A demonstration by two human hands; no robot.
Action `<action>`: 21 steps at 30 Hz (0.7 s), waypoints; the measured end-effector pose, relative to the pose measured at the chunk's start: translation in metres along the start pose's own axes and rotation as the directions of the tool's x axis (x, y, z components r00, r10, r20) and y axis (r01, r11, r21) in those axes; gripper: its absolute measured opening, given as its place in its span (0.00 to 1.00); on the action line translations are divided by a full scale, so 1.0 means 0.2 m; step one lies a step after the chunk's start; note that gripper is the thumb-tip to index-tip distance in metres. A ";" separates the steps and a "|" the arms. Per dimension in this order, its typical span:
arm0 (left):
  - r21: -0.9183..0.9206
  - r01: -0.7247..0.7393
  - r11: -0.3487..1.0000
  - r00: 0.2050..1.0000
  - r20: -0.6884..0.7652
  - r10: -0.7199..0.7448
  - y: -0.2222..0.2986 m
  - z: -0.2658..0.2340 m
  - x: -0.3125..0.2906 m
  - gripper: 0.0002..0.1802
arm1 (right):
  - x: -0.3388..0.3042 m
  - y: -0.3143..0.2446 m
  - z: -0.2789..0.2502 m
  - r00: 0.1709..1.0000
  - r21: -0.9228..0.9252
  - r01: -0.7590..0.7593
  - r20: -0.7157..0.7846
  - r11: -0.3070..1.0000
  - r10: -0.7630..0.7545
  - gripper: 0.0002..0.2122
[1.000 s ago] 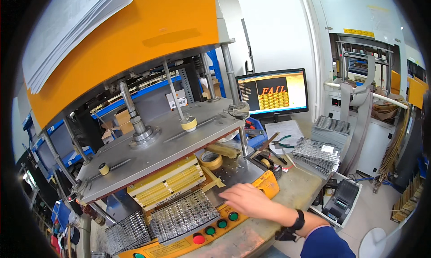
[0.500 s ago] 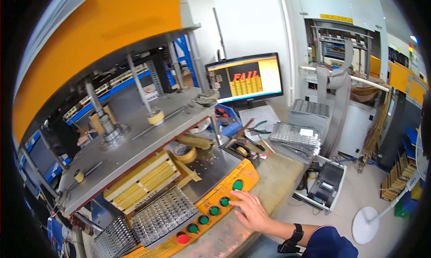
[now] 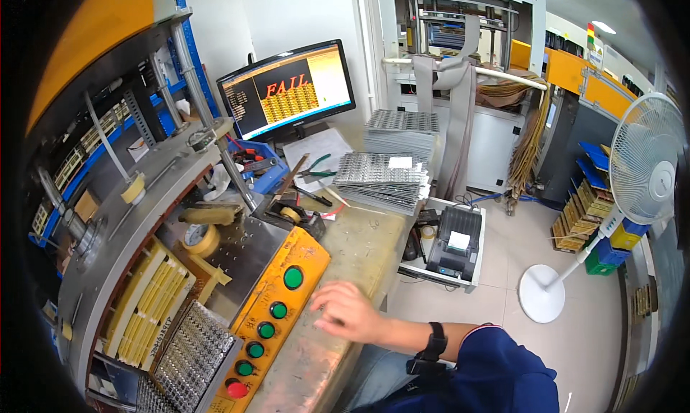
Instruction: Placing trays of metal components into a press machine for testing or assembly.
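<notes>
Right hand [image 3: 348, 314] now sits farther from the green buttons [image 3: 278, 310], loosely half-curled, visibly holding nothing; controls therefore untouched by it; left hand unseen, grip cannot be told

A worn table [image 3: 352, 248] carried stacked silvery sheets [image 3: 381, 174]; white paper [image 3: 327, 144] lay beside them, green-handled pliers [image 3: 320, 173] partly over it; a blue bin [image 3: 272, 174] stood left of the paper.
</notes>
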State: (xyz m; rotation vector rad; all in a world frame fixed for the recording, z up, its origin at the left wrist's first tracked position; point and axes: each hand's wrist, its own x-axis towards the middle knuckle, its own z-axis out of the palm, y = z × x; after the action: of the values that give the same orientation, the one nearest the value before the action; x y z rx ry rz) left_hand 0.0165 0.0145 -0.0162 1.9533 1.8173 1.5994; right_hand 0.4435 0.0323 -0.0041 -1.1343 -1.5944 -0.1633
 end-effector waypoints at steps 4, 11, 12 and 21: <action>0.175 -0.065 0.982 0.996 0.067 0.054 0.03 0.01 0.03 0.13 | -0.14 0.24 -0.33 0.993 -0.455 -0.073 -0.112 0.888 0.024 0.04; 0.107 -0.048 0.993 0.994 0.100 0.037 0.04 0.00 0.02 0.14 | -0.61 0.71 -1.22 0.838 -0.809 -0.536 -0.473 0.242 0.273 0.09; 0.100 -0.045 0.994 0.994 0.101 0.035 0.04 0.01 0.02 0.14 | -0.72 0.76 -1.29 0.788 -0.814 -0.574 -0.519 0.090 0.332 0.10; 0.136 -0.054 0.989 0.992 0.122 0.037 -0.02 -0.03 0.01 0.14 | -0.70 0.62 -1.16 0.601 -0.817 -0.557 -0.276 0.146 0.750 0.19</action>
State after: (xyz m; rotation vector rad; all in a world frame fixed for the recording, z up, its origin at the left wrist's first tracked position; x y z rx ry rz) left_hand 0.0106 0.0135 -0.0150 2.1123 1.8977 1.3673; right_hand 0.6810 -0.1289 -0.0860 -2.6832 -0.9179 -0.2632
